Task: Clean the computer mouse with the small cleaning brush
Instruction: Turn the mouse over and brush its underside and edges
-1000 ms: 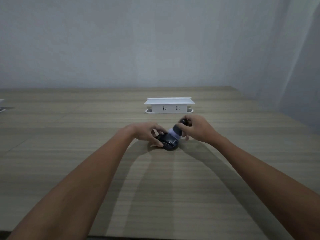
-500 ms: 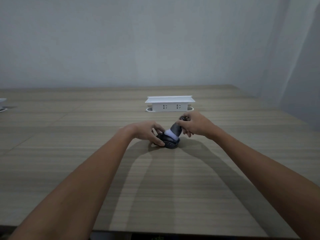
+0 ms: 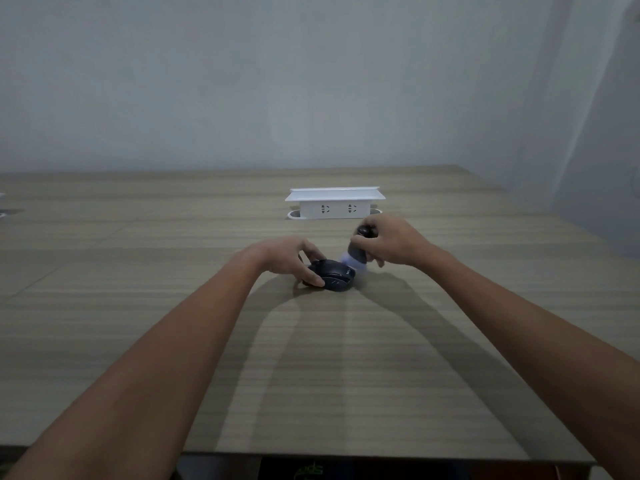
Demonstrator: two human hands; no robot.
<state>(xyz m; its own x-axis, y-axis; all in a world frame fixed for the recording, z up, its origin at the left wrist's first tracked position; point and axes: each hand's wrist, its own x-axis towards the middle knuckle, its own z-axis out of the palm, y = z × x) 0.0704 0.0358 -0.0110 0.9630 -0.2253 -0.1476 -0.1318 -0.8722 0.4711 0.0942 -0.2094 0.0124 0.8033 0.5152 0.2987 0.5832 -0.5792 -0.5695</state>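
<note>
A dark computer mouse lies on the wooden table, a little beyond its middle. My left hand grips the mouse from its left side, thumb on the near edge and fingers over the far edge. My right hand holds a small cleaning brush with a dark handle and pale bristles. The handle tilts up to the right, and the blurred bristles touch the mouse's upper right edge.
A white socket box with a flat lid stands on the table behind my hands. A small white object shows at the far left edge. The table's front edge runs along the bottom, and the right edge slants away.
The brush has slid from the top of the mouse toward its right edge, and my right hand has shifted slightly right. My left hand keeps its hold on the mouse.
</note>
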